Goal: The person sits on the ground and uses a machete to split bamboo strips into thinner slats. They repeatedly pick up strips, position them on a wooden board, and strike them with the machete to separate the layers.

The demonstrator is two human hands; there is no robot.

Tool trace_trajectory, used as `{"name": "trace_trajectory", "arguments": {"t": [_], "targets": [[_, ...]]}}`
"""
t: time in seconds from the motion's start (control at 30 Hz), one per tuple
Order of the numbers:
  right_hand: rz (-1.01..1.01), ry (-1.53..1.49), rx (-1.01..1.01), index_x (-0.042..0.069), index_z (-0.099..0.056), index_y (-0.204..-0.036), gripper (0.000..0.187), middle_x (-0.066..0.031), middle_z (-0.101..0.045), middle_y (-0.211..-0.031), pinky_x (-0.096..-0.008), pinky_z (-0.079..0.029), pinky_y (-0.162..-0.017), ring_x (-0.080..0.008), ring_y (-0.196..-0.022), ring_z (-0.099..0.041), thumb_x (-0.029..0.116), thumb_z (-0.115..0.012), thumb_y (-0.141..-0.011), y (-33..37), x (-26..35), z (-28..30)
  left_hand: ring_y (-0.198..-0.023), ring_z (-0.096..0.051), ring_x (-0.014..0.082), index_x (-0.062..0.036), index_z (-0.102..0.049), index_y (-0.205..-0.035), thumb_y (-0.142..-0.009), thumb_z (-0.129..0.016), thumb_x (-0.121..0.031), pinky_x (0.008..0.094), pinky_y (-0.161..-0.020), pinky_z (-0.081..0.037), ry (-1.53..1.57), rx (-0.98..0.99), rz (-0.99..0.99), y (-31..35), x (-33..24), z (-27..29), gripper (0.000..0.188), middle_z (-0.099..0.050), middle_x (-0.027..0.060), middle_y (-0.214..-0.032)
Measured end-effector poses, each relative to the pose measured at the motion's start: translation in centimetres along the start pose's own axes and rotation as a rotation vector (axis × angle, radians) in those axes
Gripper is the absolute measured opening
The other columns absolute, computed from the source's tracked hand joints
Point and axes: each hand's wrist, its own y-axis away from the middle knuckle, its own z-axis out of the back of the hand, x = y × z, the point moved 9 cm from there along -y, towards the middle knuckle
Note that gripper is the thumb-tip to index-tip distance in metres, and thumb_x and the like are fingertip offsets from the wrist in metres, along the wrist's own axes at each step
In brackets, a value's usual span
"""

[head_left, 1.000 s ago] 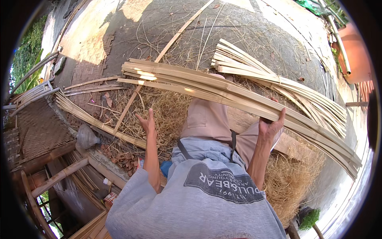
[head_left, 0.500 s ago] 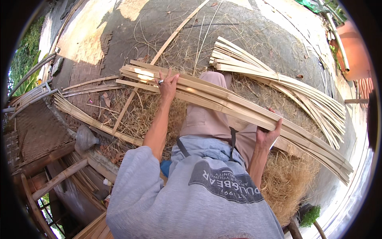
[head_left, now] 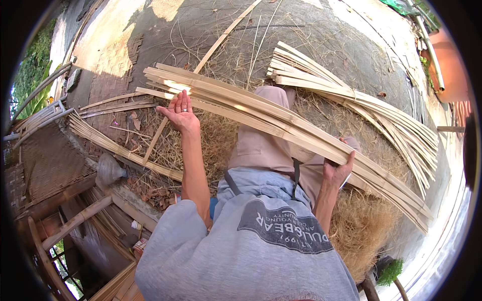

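A bundle of long bamboo strips point(head_left: 271, 118) lies slantwise across my lap, its left end higher up the picture than its right. My right hand point(head_left: 337, 168) is wrapped round the bundle toward its right end, thumb on top. Below the bundle's left part, my left hand point(head_left: 183, 116) is turned palm up with its fingers stretched out. It wears a ring and holds nothing; whether its fingertips touch the lowest strip I cannot tell.
A second fanned bundle of strips point(head_left: 356, 95) lies on the ground at the right. More strips point(head_left: 120, 145) lie at the left, near a clear plastic bottle point(head_left: 109, 169). Fine shavings point(head_left: 364, 231) are heaped beside my legs. A bamboo frame point(head_left: 75, 223) stands at the lower left.
My left hand has let go of the bundle, moved left and down, and turned palm up. The bundle has shifted slightly to the left and up, with my right hand still gripping it.
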Motion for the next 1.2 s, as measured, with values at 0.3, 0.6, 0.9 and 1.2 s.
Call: {"name": "trace_trajectory", "arguments": {"t": [0.3,0.6,0.9,1.2], "targets": [[-0.007,0.053,0.151,0.000,-0.060,-0.122,0.047,-0.0159,-0.067,-0.122,-0.0457,-0.052,-0.106,-0.0294,-0.116,-0.063,0.043,-0.053,-0.103,-1.7,3.1,1.8,-0.155,-0.017,0.0371,-0.0184,-0.015,-0.163,-0.080,-0.046,-0.091,0.0656,-0.122,-0.021,0.059,0.123,0.331,-5.3,6.2,6.2,0.115,-0.019,0.0166,-0.167],[0.023,-0.006,0.293,-0.001,-0.059,-0.115,0.041,-0.0177,-0.068,-0.108,-0.0494,-0.055,-0.101,-0.0341,-0.107,-0.066,0.038,-0.058,-0.099,-4.2,11.1,-0.6,-0.143,-0.041,0.0302,-0.0092,-0.033,-0.159,-0.109,-0.036,-0.034,0.0510,-0.125,-0.026,0.838,0.895,0.916,3.0,7.0,-5.8,0.055,-0.044,0.0164,-0.155],[0.038,0.076,0.377,-0.008,-0.060,-0.122,0.050,-0.0236,-0.069,-0.113,-0.0502,-0.051,-0.105,-0.0384,-0.108,-0.066,0.035,-0.054,-0.099,-13.4,14.6,-7.8,-0.150,-0.035,0.0313,-0.0134,-0.039,-0.157,-0.110,-0.036,-0.037,0.0579,-0.126,-0.020,0.407,0.751,0.663,3.9,-1.8,-2.0,0.053,-0.044,0.0116,-0.158],[0.820,1.098,-0.275,-0.003,-0.029,-0.156,0.091,-0.0293,-0.028,-0.160,-0.0506,-0.027,-0.122,-0.0407,-0.148,-0.031,0.053,-0.065,-0.094,-20.9,17.0,-4.3,-0.147,-0.037,0.0338,-0.0197,-0.054,-0.147,-0.105,-0.046,-0.046,0.0635,-0.123,-0.022,0.362,0.797,0.722,12.6,8.2,-7.4,0.050,-0.057,0.0124,-0.145]]}}
